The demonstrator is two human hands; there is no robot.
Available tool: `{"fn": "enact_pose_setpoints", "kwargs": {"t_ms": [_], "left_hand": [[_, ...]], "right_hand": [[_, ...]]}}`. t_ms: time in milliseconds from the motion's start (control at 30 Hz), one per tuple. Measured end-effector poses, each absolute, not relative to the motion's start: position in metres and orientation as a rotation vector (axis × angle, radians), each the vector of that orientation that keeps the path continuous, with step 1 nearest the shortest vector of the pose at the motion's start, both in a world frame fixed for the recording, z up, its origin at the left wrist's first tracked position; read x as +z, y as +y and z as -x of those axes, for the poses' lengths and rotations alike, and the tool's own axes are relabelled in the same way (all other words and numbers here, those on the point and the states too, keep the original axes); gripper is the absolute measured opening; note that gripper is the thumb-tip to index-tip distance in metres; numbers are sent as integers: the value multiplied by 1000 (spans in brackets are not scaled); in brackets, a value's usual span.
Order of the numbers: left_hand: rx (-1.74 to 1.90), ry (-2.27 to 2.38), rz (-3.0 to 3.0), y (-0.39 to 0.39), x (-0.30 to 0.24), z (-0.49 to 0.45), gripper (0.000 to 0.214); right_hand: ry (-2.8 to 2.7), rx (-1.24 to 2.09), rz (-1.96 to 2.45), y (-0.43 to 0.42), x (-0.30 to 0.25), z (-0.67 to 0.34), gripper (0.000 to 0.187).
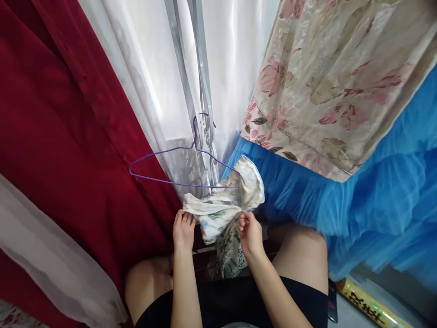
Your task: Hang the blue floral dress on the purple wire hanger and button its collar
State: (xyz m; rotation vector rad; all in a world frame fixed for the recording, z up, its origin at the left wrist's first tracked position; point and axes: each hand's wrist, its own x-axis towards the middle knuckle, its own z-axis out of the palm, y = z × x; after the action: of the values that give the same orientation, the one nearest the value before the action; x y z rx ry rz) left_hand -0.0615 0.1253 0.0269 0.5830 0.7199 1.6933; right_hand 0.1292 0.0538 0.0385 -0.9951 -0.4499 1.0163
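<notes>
A purple wire hanger [153, 181] hangs by its hook from a grey strip ahead of me. Its right end goes into a white patterned garment [221, 207], while the left end is bare. My left hand [184, 231] is closed on the garment's left edge. On the other side, my right hand [251, 233] pinches the fabric below the hanger's right end. The lower, green-and-white part of the garment droops between my forearms. Its exact kind cannot be made out because it is bunched up.
A red curtain [68, 136] fills the left side, with white sheer cloth [136, 54] behind the grey strips [200, 59]. At right hang a floral cloth [324, 91] and blue tulle [368, 205]. A yellow roll [368, 303] lies at lower right.
</notes>
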Motion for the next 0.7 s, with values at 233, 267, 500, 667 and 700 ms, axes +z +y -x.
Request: {"fn": "enact_pose_setpoints", "kwargs": {"t_ms": [233, 267, 500, 667, 700], "left_hand": [[1326, 363, -826, 87, 46, 15, 26], [1282, 356, -905, 77, 51, 8, 28], [1400, 664, -1403, 35, 78, -20, 19], [1558, 792, -1530, 32, 89, -30, 18], [1572, 813, -1543, 33, 89, -32, 19]], "right_hand": [[-517, 896, 1150, 48, 24, -165, 42], [-648, 926, 1164, 43, 30, -166, 44], [-1425, 1353, 882, 5, 84, -183, 43], [-1611, 1500, 808, -7, 93, -187, 49], [-1634, 1496, 829, -8, 94, -186, 45]]}}
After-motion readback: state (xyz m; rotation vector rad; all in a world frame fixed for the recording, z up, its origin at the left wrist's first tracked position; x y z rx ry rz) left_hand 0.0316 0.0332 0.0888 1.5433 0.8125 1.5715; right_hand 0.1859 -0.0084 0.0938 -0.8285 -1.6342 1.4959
